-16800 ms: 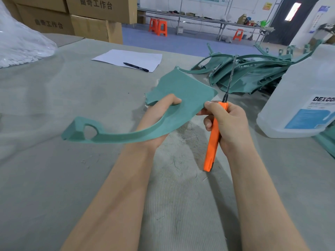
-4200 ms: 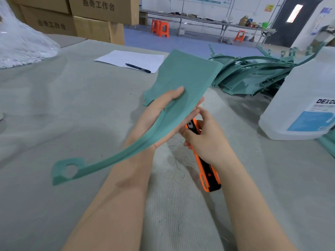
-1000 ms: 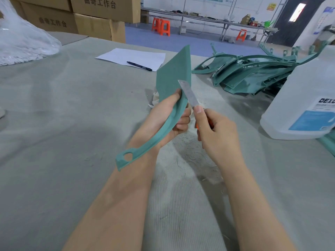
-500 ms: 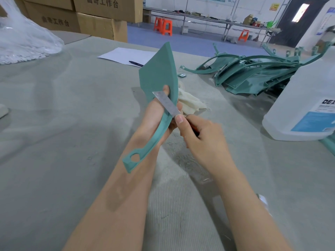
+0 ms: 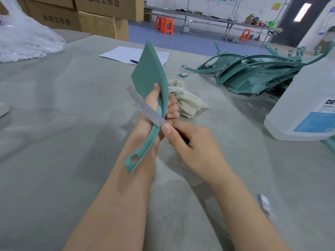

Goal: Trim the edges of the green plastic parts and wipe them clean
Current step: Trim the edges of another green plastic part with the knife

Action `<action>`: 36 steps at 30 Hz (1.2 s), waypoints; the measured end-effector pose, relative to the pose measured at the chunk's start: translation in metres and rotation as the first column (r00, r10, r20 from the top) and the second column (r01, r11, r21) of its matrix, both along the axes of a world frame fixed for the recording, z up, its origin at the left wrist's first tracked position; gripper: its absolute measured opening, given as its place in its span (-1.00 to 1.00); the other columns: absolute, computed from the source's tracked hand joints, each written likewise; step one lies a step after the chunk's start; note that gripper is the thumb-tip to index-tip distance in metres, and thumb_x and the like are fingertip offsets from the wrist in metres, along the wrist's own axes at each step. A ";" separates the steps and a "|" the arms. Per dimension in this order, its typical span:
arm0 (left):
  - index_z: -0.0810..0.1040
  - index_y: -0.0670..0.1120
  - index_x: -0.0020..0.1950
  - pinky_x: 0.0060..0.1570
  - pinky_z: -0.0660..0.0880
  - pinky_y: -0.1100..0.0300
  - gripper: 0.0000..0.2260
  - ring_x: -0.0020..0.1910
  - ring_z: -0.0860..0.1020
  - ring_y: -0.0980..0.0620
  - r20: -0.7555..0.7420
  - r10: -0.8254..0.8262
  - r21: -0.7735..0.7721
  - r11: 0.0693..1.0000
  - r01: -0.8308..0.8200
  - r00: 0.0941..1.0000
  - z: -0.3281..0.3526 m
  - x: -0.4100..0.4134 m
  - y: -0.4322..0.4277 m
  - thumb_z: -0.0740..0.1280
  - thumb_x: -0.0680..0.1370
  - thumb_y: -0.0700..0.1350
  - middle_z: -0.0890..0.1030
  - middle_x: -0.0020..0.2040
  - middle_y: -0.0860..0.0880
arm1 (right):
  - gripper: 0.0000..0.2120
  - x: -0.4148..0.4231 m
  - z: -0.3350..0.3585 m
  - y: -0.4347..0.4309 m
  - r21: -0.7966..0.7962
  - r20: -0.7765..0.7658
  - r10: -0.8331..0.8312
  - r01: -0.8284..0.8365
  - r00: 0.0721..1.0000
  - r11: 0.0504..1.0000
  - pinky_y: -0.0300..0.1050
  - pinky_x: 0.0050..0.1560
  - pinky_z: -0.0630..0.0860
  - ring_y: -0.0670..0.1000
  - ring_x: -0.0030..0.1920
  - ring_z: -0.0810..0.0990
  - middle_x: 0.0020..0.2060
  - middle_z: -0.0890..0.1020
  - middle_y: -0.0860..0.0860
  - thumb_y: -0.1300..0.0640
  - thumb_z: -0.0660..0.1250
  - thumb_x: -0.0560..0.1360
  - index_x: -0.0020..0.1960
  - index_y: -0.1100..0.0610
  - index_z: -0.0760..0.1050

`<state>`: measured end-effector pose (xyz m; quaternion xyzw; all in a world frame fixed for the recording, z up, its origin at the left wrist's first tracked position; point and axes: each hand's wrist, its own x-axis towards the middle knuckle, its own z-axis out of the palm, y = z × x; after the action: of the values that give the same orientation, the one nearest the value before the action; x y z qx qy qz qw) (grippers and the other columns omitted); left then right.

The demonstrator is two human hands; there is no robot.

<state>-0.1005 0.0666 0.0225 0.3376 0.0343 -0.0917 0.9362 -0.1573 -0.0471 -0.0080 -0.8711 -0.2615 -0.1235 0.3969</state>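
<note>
Standing the part [image 5: 149, 73] upright, the left hand [image 5: 153, 99] grips its waist so the right hand [image 5: 192, 147], wrapped round the knife [image 5: 149, 111], can scrape the edge.

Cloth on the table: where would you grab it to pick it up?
Pinch the raised folds of the cloth from above, likely on its right side: it lies crumpled and loose, and its left edge is hidden behind the left hand and green part.
</note>
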 end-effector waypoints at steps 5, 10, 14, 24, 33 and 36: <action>0.23 -0.07 -0.33 -0.66 0.11 0.38 -0.57 -0.70 0.18 0.17 -0.008 0.053 -0.137 0.989 -0.053 0.999 -0.005 0.001 0.011 -0.02 0.68 0.11 0.24 -0.60 0.05 | -0.61 -0.009 0.003 0.007 -0.033 0.000 0.079 -0.078 0.997 0.996 -0.16 -0.38 0.22 -0.05 -0.46 0.31 -0.53 0.30 -0.07 -0.18 0.15 0.59 -0.34 -0.03 0.29; 0.25 -0.07 -0.33 -0.64 0.13 0.39 -0.59 -0.67 0.19 0.18 0.008 0.133 -0.258 0.958 -0.127 0.991 -0.010 0.000 0.017 0.00 0.68 0.06 0.25 -0.56 0.06 | -0.62 -0.018 0.001 0.015 -0.086 -0.021 0.255 -0.256 0.967 0.963 -0.25 -0.41 0.19 -0.09 -0.49 0.29 -0.53 0.30 -0.07 -0.07 0.24 0.58 -0.37 -0.12 0.21; 0.26 -0.07 -0.33 -0.64 0.13 0.39 -0.57 -0.67 0.19 0.17 -0.024 0.162 -0.176 0.971 -0.164 0.986 -0.008 0.002 0.016 -0.01 0.68 0.09 0.27 -0.58 0.06 | -0.65 -0.020 0.005 0.010 0.000 -0.011 0.251 -0.251 0.968 0.968 -0.38 -0.43 0.19 -0.14 -0.50 0.31 -0.55 0.29 -0.11 -0.05 0.27 0.57 -0.38 -0.13 0.31; 0.46 -0.02 -0.14 -0.26 0.55 0.25 -0.70 -0.41 0.56 0.18 0.111 0.353 0.267 0.890 -0.370 0.929 -0.003 -0.008 0.007 0.09 0.67 0.07 0.55 -0.43 0.13 | -0.44 0.004 0.011 -0.031 -0.045 -0.110 -0.158 0.154 0.981 0.987 0.07 -0.31 0.48 0.19 -0.34 0.48 -0.40 0.49 0.21 -0.26 0.17 0.52 -0.21 0.27 0.49; 0.49 -0.03 -0.11 -0.21 0.49 0.25 -0.69 -0.35 0.56 0.11 0.075 0.357 0.291 0.885 -0.362 0.931 -0.008 -0.004 0.008 0.10 0.66 0.10 0.57 -0.36 0.07 | -0.45 0.005 0.010 -0.030 -0.054 -0.191 -0.123 0.115 0.974 0.992 0.11 -0.31 0.49 0.17 -0.42 0.42 -0.44 0.46 0.19 -0.29 0.18 0.48 -0.30 0.21 0.43; 0.39 -0.01 -0.26 -0.43 0.40 0.31 -0.67 -0.56 0.46 0.19 0.052 0.347 0.176 0.920 -0.351 0.936 -0.008 -0.005 0.007 0.12 0.66 0.08 0.44 -0.55 0.14 | -0.35 0.005 0.009 -0.025 -0.032 -0.213 -0.096 0.091 0.972 0.995 0.13 -0.33 0.47 0.04 -0.47 0.36 -0.44 0.43 0.20 -0.37 0.11 0.39 -0.29 0.26 0.41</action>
<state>-0.1053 0.0740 0.0143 0.4113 0.0927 0.0836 0.9029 -0.1526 -0.0722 0.0014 -0.8951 -0.1772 -0.0444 0.4067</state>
